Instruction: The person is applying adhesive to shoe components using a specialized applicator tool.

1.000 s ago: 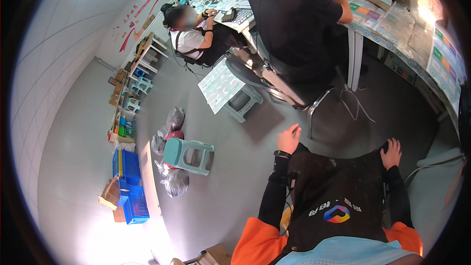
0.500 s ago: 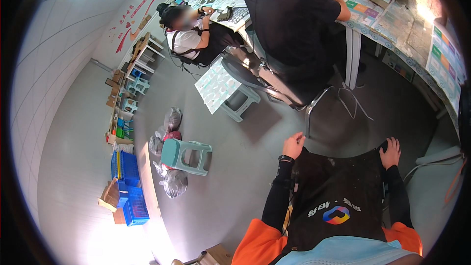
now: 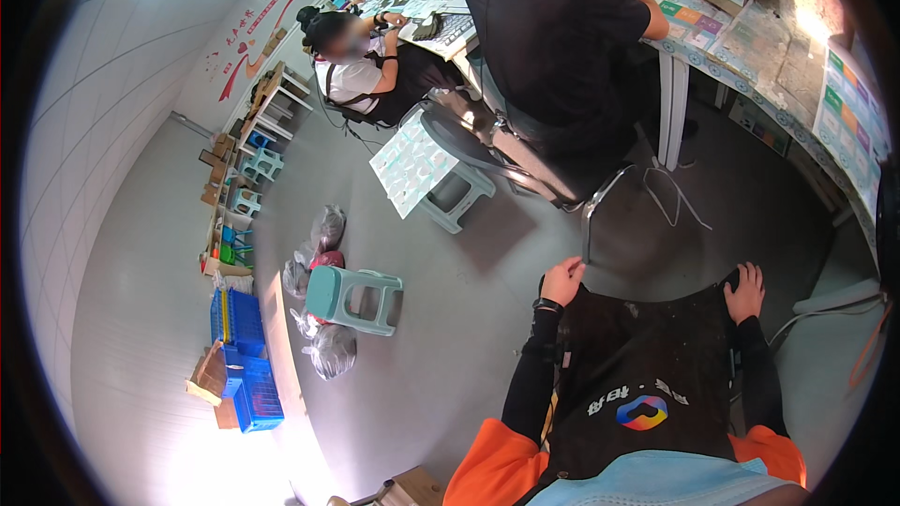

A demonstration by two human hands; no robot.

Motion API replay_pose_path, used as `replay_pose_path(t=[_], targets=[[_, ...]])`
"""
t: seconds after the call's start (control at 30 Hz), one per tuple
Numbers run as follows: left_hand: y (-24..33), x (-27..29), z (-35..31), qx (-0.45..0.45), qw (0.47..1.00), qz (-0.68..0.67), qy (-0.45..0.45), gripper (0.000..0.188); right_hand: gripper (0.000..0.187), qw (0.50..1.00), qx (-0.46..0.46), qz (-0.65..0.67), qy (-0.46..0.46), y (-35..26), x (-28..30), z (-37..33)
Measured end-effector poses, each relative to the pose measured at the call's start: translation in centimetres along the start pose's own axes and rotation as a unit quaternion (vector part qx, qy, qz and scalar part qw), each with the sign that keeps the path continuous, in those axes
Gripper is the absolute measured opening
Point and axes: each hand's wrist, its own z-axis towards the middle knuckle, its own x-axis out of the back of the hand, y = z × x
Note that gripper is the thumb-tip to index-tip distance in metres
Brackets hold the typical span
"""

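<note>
A dark apron [image 3: 647,347] with a colourful round emblem is spread over my lap. At its upper left corner rests my left hand [image 3: 562,283], fingers loosely bent and holding nothing that I can see. My right hand [image 3: 745,291] lies on the opposite corner with its fingers spread and nothing in it. Both forearms wear black sleeves below orange cuffs. Across the lower edge lies a pale blue face mask [image 3: 647,478].
A person in black sits on a metal-framed chair [image 3: 525,159] at a long work table [image 3: 750,47]; another in white sits further left. Plastic stools [image 3: 323,295], filled bags [image 3: 333,351] and blue crates [image 3: 255,394] stand left. Cables [image 3: 825,311] run by my right.
</note>
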Motion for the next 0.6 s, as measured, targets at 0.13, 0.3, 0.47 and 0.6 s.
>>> replay_pose_path(t=[0.13,0.3,0.47,0.6], targets=[[-0.2,-0.1,-0.1,0.005,1.0,-0.005,-0.009,0.034,0.059,1.0,0.0,-0.003,-0.005,-0.2,0.2,0.1],[-0.4,-0.4,-0.3,0.015,1.0,-0.009,-0.024,0.034,0.058,1.0,-0.005,0.001,-0.004,-0.2,0.3,0.0],[-1.2,-0.6,-0.3,0.017,1.0,-0.006,-0.022,0.035,0.058,1.0,-0.005,0.004,-0.004,-0.3,0.2,-0.1],[-1.6,-0.8,-0.4,0.015,1.0,-0.003,-0.026,0.036,0.058,1.0,-0.004,0.003,-0.004,-0.2,0.3,-0.2]])
